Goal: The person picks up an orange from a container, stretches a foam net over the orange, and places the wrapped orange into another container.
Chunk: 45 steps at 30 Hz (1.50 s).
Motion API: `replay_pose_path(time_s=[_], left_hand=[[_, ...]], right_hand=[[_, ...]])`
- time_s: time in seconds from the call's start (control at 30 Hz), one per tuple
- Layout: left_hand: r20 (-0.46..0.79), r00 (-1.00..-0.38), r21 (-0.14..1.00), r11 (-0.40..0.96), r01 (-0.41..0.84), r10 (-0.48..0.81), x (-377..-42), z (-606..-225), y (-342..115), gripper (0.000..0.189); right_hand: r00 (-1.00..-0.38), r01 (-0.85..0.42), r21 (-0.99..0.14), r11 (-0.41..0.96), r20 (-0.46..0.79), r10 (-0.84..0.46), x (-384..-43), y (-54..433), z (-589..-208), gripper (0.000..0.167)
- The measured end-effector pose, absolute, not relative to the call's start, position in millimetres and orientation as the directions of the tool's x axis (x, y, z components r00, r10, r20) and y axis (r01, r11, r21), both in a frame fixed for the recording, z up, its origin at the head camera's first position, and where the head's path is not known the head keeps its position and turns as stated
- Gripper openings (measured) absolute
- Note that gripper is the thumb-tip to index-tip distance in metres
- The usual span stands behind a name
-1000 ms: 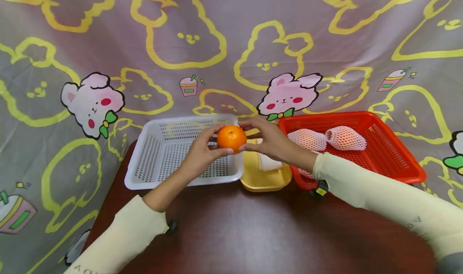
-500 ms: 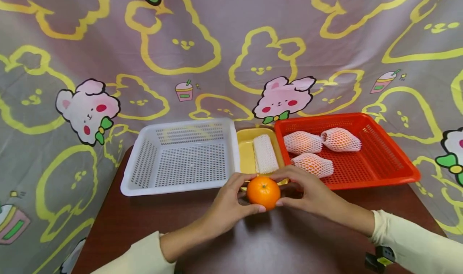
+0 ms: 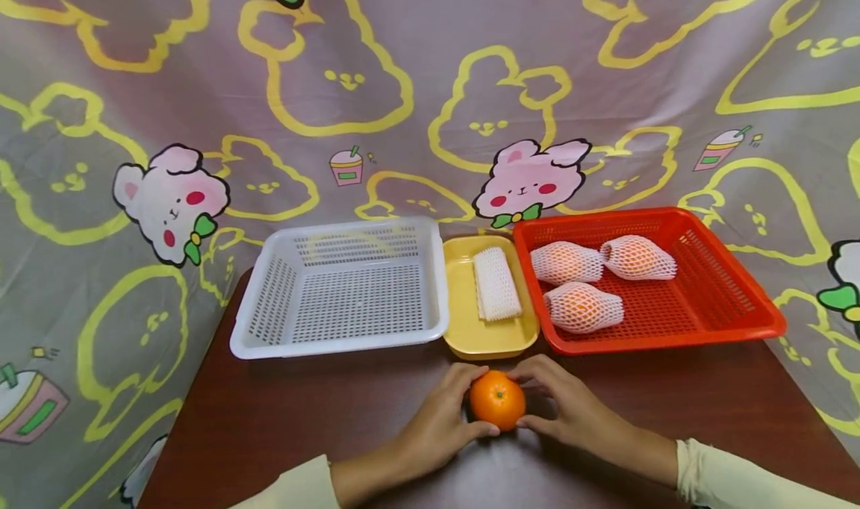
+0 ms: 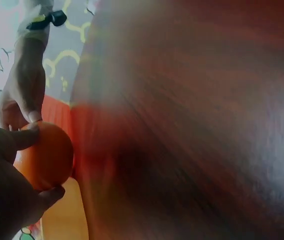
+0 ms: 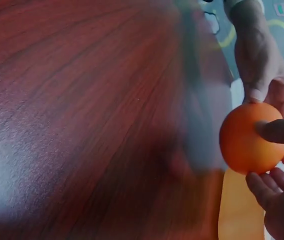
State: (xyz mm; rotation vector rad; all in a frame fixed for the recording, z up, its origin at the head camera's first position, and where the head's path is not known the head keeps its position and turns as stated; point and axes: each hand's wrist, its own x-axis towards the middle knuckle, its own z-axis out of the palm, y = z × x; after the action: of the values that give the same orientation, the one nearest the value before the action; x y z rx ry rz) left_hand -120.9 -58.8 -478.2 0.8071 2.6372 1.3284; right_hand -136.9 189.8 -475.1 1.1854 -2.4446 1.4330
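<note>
Between both hands sits a bare orange (image 3: 498, 401), stem end up, low over the dark wooden table in front of the yellow tray. My left hand (image 3: 440, 419) holds its left side with thumb and fingers. From the other side my right hand (image 3: 571, 412) grips it the same way. In the left wrist view the orange (image 4: 47, 156) shows between the left thumb and fingers, the other hand beyond. The right wrist view has the orange (image 5: 252, 138) pinched by the near fingers, with the left hand (image 5: 262, 60) behind.
A white perforated basket (image 3: 440, 322) stands at the back left. Beside it, the yellow tray (image 3: 463, 330) bears a folded white foam net (image 3: 497, 283). The red basket (image 3: 725, 330) holds three net-wrapped fruits (image 3: 583, 307). A patterned curtain (image 3: 376, 61) hangs behind.
Both hands have brought the orange from above the white basket and yellow tray toward the person and slightly right, down to the table's front area. Their hold on it continues.
</note>
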Motion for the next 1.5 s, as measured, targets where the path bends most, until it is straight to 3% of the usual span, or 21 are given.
replay_pose_path(time_s=[0.53, 0.73, 0.83, 0.9, 1.0, 1.13, 1.27, 1.5], left_hand=[[0.086, -0.873, 0.798, 0.491, 0.349, 0.48, -127, -501, -53, 0.074], [0.113, -0.871, 0.791, 0.488, 0.37, 0.477, -129, -502, -49, 0.073], [0.118, -0.871, 0.786, 0.491, 0.375, 0.477, -130, -502, -48, 0.073], [0.113, -0.87, 0.787, 0.491, 0.373, 0.48, -131, -501, -47, 0.073], [0.091, -0.87, 0.788, 0.499, 0.36, 0.485, -133, -500, -46, 0.074], [0.051, -0.873, 0.793, 0.512, 0.331, 0.485, -134, -498, -45, 0.076], [0.02, -0.873, 0.792, 0.525, 0.311, 0.487, -133, -498, -46, 0.075], [0.024, -0.873, 0.79, 0.526, 0.316, 0.488, -133, -499, -48, 0.075]], right_hand=[[-0.744, -0.562, -0.73, 0.388, 0.242, -0.622, -141, 192, -485, 0.053], [-0.727, -0.602, -0.491, 0.629, 0.012, -0.686, -155, 187, -441, 0.037], [-0.726, -0.583, -0.458, 0.671, -0.077, -0.683, -173, 179, -412, 0.024], [-0.752, -0.547, -0.463, 0.697, -0.094, -0.653, -187, 172, -395, 0.018], [-0.807, -0.526, -0.38, 0.761, -0.061, -0.588, -212, 159, -382, 0.019], [-0.849, -0.514, -0.19, 0.837, -0.027, -0.528, -250, 142, -384, 0.024], [-0.845, -0.521, -0.103, 0.847, -0.075, -0.529, -283, 129, -397, 0.018], [-0.839, -0.531, 0.048, 0.846, -0.17, -0.517, -300, 107, -416, 0.014]])
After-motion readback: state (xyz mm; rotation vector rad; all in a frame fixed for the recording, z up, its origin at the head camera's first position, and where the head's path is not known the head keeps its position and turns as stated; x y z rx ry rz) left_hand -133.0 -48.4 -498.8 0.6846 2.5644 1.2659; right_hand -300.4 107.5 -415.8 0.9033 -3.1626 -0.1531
